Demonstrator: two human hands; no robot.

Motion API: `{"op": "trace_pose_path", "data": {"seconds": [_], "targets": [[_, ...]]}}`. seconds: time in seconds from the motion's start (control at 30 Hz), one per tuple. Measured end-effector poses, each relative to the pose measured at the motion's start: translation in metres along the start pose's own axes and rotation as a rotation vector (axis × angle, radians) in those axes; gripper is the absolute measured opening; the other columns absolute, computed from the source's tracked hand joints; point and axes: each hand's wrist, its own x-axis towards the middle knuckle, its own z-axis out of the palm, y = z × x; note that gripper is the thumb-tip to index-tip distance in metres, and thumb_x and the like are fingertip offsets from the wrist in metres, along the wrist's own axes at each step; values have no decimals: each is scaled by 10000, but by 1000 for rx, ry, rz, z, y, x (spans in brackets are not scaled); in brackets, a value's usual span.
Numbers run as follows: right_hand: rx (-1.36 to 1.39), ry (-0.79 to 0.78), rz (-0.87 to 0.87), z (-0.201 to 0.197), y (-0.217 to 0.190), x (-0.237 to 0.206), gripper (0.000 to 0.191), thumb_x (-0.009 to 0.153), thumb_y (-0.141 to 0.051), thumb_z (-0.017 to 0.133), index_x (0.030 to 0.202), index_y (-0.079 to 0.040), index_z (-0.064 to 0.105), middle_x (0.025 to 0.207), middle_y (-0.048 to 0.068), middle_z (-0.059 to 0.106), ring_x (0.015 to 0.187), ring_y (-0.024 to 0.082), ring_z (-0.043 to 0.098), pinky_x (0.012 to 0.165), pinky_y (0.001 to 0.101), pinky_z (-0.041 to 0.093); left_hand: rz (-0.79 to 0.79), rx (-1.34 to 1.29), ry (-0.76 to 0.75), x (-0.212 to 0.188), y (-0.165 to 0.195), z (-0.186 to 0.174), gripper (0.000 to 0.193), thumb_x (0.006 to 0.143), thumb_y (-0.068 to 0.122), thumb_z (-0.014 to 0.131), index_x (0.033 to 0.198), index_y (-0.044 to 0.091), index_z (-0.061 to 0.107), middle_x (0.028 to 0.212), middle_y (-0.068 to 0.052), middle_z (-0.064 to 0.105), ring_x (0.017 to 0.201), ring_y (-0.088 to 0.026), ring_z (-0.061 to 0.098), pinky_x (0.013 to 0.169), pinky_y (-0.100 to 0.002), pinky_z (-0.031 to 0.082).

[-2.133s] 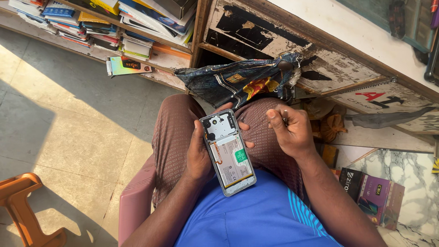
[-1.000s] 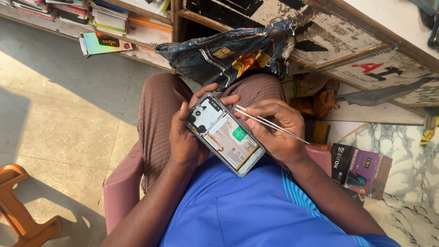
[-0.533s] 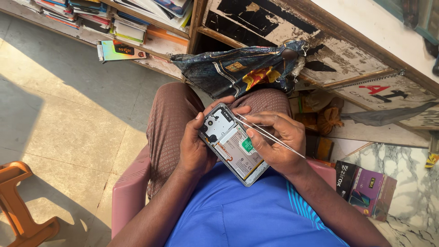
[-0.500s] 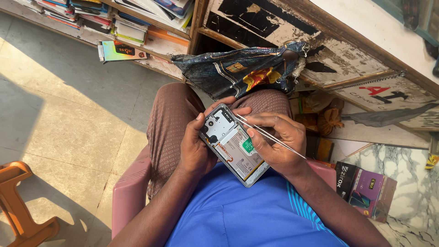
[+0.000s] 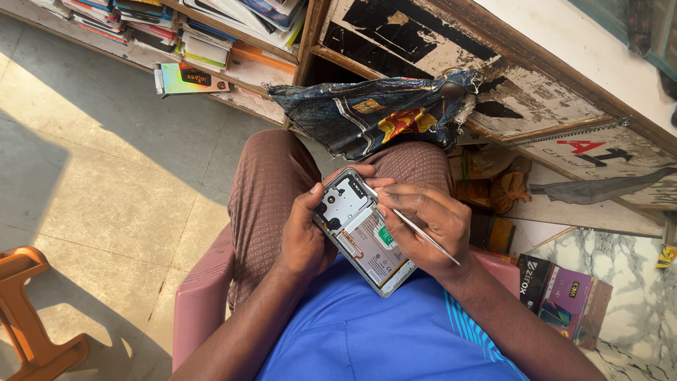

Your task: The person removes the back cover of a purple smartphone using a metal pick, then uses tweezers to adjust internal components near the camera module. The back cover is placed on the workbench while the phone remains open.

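Tiled floor (image 5: 106,176), sunlit patch with shadow across it. Worn wooden shelf unit (image 5: 437,49), paint peeling, runs along the top; stacked books and papers (image 5: 176,28) on its left part. Pink plastic chair (image 5: 201,296) under the seated person; brown patterned trousers and blue shirt in view. Orange plastic stool (image 5: 32,317) at lower left, well apart from the chair. Dark blue patterned cloth bag (image 5: 374,113) hangs off the shelf edge, just beyond the knees. Purple-and-black cardboard box (image 5: 564,296) on a marbled surface at right.

Opened smartphone with back cover off, grey frame and exposed internals (image 5: 363,229), sits over the lap, between both hands, tilted diagonally with camera end up-left. Left hand (image 5: 303,236) is wrapped around its left edge, thumb on the upper part near the camera module. Right hand (image 5: 427,219) is pinched closed on thin metal tweezers (image 5: 416,229); tip meets the phone's upper right edge, rear end pointing out past the wrist. Right fingertips also touch the top of the phone. Hands close together, both on the phone.
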Motion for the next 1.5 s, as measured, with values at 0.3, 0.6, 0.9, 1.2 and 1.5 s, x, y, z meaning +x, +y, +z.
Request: {"op": "trace_pose_path", "data": {"seconds": [0.3, 0.6, 0.9, 1.2, 1.5], "targets": [[26, 22, -47, 6, -4, 6, 156, 928, 7, 754, 1078, 4, 712, 1036, 130, 760, 954, 228, 777, 807, 312, 645, -32, 38, 21, -2, 0, -2, 631, 1060, 412, 291, 1495, -24, 428, 1461, -270, 556, 1339, -344, 586, 1154, -509, 489], [219, 32, 129, 3, 4, -2, 118, 972, -93, 742, 1038, -2, 703, 996, 123, 759, 919, 173, 776, 782, 264, 641, -8, -62, 23, 0, -1, -1, 663, 1072, 450, 318, 1506, -38, 434, 1464, -286, 554, 1328, -356, 588, 1161, -499, 483], [94, 8, 93, 2, 5, -8, 146, 922, -71, 779, 1037, -4, 719, 989, 130, 765, 822, 154, 764, 692, 249, 628, -21, -14, 29, -1, -3, -1, 661, 1058, 462, 320, 1479, -34, 435, 1473, -287, 557, 1314, -350, 601, 1132, -503, 503], [65, 48, 14, 2, 3, -10, 124, 952, -86, 762, 1026, -9, 702, 979, 120, 758, 843, 146, 766, 684, 244, 643, -3, -34, -28, 0, -3, -1, 659, 1049, 479, 323, 1447, -28, 455, 1465, -330, 546, 1324, -370, 609, 1131, -527, 514], [51, 19, 36, 2, -3, -7, 137, 932, -57, 765, 1044, 1, 712, 988, 121, 756, 828, 152, 765, 667, 246, 640, -34, -45, 2, -4, -3, -3, 652, 1047, 462, 300, 1462, -16, 458, 1457, -300, 549, 1289, -361, 614, 1101, -516, 519]]}}
